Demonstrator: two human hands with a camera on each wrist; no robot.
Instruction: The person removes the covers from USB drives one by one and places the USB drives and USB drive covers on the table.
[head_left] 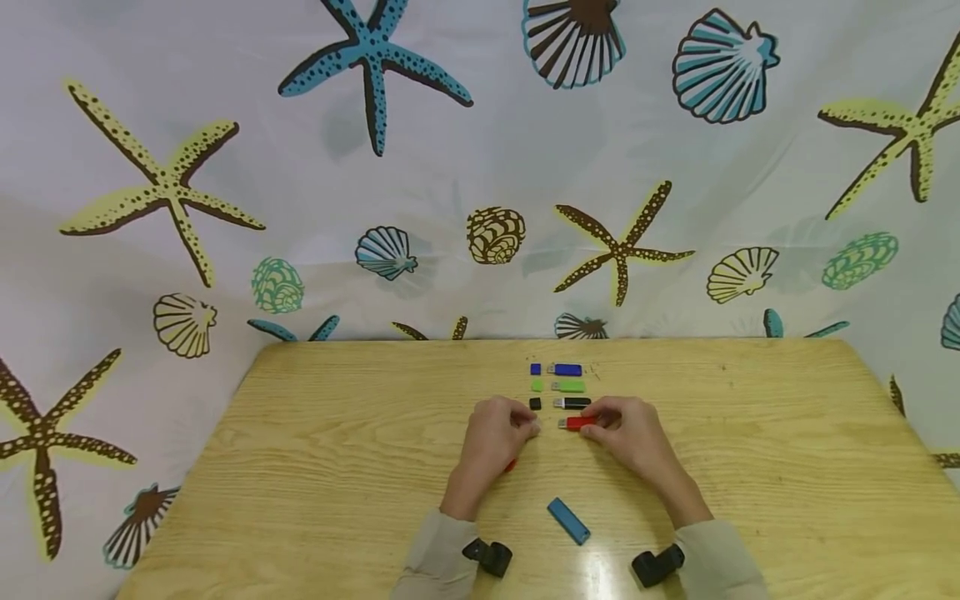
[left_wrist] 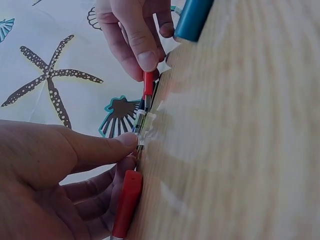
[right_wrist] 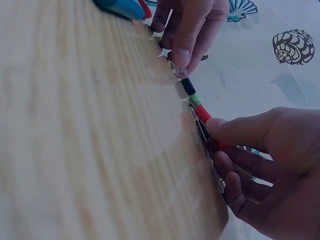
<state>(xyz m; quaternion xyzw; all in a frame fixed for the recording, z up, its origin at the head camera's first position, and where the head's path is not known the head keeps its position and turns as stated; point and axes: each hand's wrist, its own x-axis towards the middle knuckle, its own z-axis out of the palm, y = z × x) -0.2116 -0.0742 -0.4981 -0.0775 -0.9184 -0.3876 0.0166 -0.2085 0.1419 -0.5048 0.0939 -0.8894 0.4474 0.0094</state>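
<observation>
My right hand (head_left: 628,427) pinches a red USB stick (head_left: 579,423) between thumb and fingertips, its metal plug pointing left. Facing it, my left hand (head_left: 495,435) pinches a small clear cap (right_wrist: 181,72) by thumb and fingertips. The cap and the red plug are a short gap apart. Beneath the left palm lies another red stick (left_wrist: 127,205), mostly hidden in the head view. Just beyond the right fingertips is a black USB stick (head_left: 573,403), with its black cap (head_left: 535,403) to the left, near the left fingers.
Farther back lie a green USB stick (head_left: 568,387) with a green cap (head_left: 537,386) and a blue USB stick (head_left: 566,369) with a blue cap (head_left: 536,368). A teal stick (head_left: 568,521) lies aslant between the forearms. A patterned curtain (head_left: 450,167) hangs behind the wooden table (head_left: 337,433).
</observation>
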